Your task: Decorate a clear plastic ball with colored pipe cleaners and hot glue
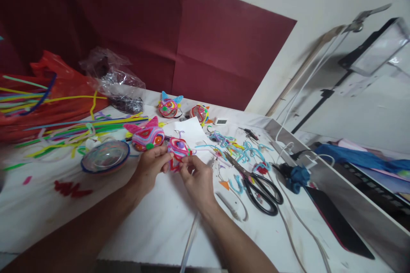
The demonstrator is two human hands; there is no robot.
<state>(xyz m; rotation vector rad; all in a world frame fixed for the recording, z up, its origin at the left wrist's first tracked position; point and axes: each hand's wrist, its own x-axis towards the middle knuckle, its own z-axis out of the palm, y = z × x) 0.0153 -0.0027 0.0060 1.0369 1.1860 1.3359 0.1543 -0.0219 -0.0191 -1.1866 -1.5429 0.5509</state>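
My left hand (151,168) and my right hand (197,179) meet near the middle of the table, both closed on a small pink, red and purple pipe-cleaner piece (178,148). The left fingers grip its left edge, while the right thumb and fingers pinch its lower right side. Just behind my left hand sits a round striped figure (147,136) with pink ears and an orange eye. To the left lies a clear dome (105,156) with a blue rim. Red fuzzy bits (72,189) lie nearer the front.
Black-handled scissors (253,181) lie right of my hands, beside blue pipe-cleaner scraps (253,152). Two finished-looking figures (168,106) (199,114) stand at the back. Pipe cleaners (80,126) and a red bag (68,81) are left; a phone (339,222), cables and a ledge are right.
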